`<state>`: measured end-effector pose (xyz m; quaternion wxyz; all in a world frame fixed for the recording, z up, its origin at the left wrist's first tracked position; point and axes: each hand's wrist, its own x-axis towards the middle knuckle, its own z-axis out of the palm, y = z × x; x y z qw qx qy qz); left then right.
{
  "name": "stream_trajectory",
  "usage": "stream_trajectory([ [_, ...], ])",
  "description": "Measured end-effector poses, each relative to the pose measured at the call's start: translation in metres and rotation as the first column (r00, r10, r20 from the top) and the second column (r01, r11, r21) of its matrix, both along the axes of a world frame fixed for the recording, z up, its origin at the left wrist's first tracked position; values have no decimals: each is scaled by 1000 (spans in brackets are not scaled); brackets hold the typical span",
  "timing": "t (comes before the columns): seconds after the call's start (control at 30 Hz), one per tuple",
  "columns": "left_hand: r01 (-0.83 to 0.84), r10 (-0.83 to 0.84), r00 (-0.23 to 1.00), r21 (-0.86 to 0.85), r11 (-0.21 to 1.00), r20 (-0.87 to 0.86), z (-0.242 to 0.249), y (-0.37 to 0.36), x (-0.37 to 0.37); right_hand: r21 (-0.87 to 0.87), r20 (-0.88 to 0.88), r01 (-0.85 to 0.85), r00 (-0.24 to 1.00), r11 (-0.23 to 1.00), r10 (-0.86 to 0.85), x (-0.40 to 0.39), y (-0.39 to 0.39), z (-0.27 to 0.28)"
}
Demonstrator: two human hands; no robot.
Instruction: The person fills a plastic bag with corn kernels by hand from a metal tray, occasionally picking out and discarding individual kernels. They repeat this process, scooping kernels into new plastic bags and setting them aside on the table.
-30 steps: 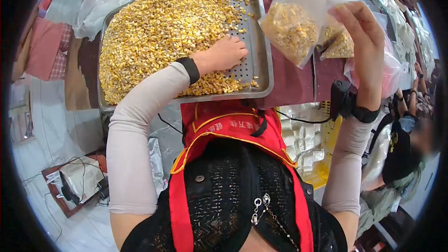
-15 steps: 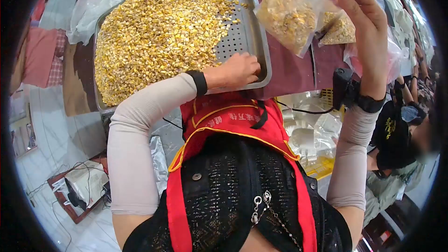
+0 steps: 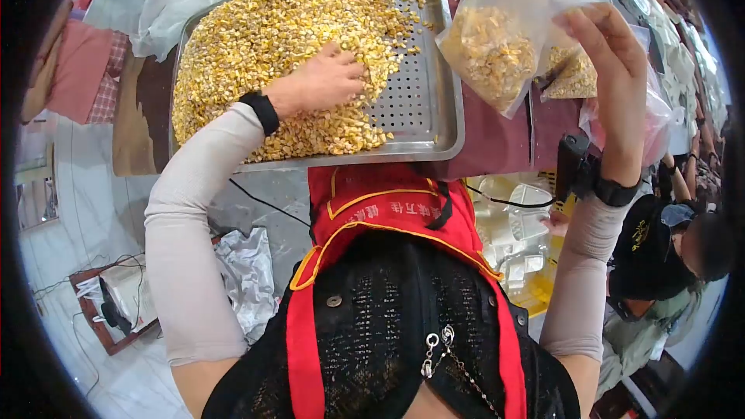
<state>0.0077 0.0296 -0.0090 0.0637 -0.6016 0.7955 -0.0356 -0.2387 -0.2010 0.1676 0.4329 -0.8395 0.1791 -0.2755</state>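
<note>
A perforated metal tray (image 3: 455, 101) on the table holds a big heap of yellow corn kernels (image 3: 248, 54). My left hand (image 3: 322, 80) rests on the heap with its fingers curled together into the kernels. How many it has gathered is hidden under the palm. To the right, my right hand (image 3: 613, 46) pinches the top of a clear plastic bag (image 3: 500, 39) between thumb and fingers. Corn fills the bag's lower part, and it hangs tilted just beside the tray's right rim.
Another corn-filled bag (image 3: 570, 74) lies behind the held one, near a pinkish plastic bag (image 3: 656, 105). Loose clear plastic (image 3: 182, 0) lies past the tray's left corner. Below the table at right are clear plastic containers (image 3: 508, 225). A person in black (image 3: 648, 248) is at far right.
My left hand has moved left and away from me, from the tray's near right corner onto the heap. Kernels have spread toward the near rim. My right hand still holds the bag.
</note>
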Motion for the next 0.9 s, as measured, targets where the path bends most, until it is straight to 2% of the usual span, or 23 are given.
stream_trajectory([
  [0.03, -66, 65, 997, 8, 998, 33, 4, 1, 8, 9, 53, -60, 997, 998, 59, -2, -2, -2],
  [0.07, -64, 64, 997, 5, 998, 38, 8, 1, 16, 14, 105, -119, 988, 993, 117, -3, -4, -3],
  [0.13, -320, 316, 942, 23, 947, 111, 24, -3, 24, 35, 118, -101, 988, 994, 97, -4, 0, 0],
  [0.17, -398, 396, 917, 37, 917, 54, 30, -5, 24, 57, 128, -87, 989, 995, 79, -5, 1, 2],
  [0.2, -394, 392, 918, 31, 918, 56, 29, -15, 21, 51, 132, -83, 988, 995, 75, -8, 0, 3],
  [0.27, -457, 468, 883, 164, 874, -35, 25, -46, 11, 40, 90, -63, 994, 997, 60, -10, -5, 2],
  [0.33, -336, 355, 926, 149, 930, -131, 9, -76, -11, 70, 99, -43, 994, 997, 36, -11, -4, 2],
  [0.4, -309, 310, 928, 38, 950, -207, -11, -94, -41, 100, 101, -24, 995, 995, 14, -15, -4, 3],
  [0.47, -351, 343, 922, -14, 936, -179, -47, -104, -57, 26, 63, 30, 998, 999, -31, -22, -5, 5],
  [0.53, -390, 377, 914, -64, 919, -150, -47, -107, -54, 75, 62, 33, 997, 997, -38, -28, -4, 6],
  [0.6, -452, 459, 887, 124, 884, -41, -39, -98, -28, 133, 93, 26, 995, 991, -39, -31, -5, 5],
  [0.63, -462, 463, 886, 120, 879, 22, -28, -86, -19, 136, 98, 30, 994, 990, -43, -31, -5, 3],
  [0.67, -493, 504, 863, 160, 855, -30, -17, -77, -13, 123, 96, 4, 995, 992, -16, -30, -6, 1],
  [0.73, -507, 503, 862, 184, 842, 72, -10, -67, 3, 111, 100, -23, 995, 994, 12, -25, -5, 1],
  [0.87, -555, 535, 832, 228, 800, 146, 16, -49, 25, 135, 102, -99, 991, 986, 85, -20, -1, 0],
  [0.9, -614, 596, 788, 258, 746, 151, 24, -44, 30, 163, 122, -119, 987, 979, 100, -17, 0, -1],
])
